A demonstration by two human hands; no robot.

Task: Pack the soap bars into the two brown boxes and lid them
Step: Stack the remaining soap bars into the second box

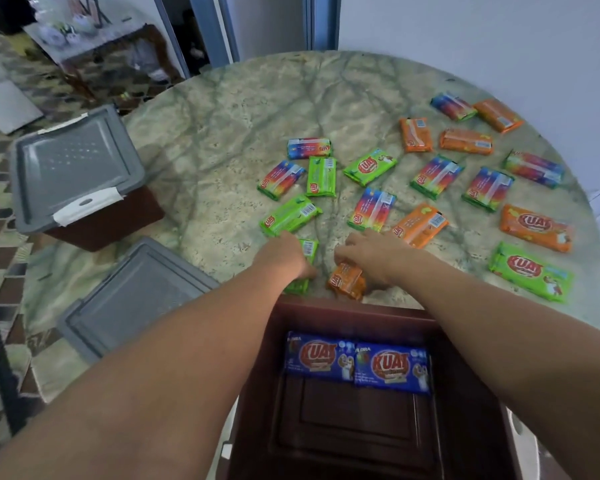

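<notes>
Left hand [284,256] curled round green soap bar [303,268] near table's [222,140] near edge. Right hand [368,258] gripping orange soap bar [347,282] just beside it. Open brown box [361,427] directly below both hands, two blue soap bars [357,362] inside. Lidded brown box [84,188] at left edge; loose grey lid [132,299] nearer.

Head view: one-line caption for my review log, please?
Left hand grips a green soap bar, right hand an orange one, above the open brown box.

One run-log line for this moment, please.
left hand grips green bar | right hand grips orange bar | open box: two blue bars
</notes>
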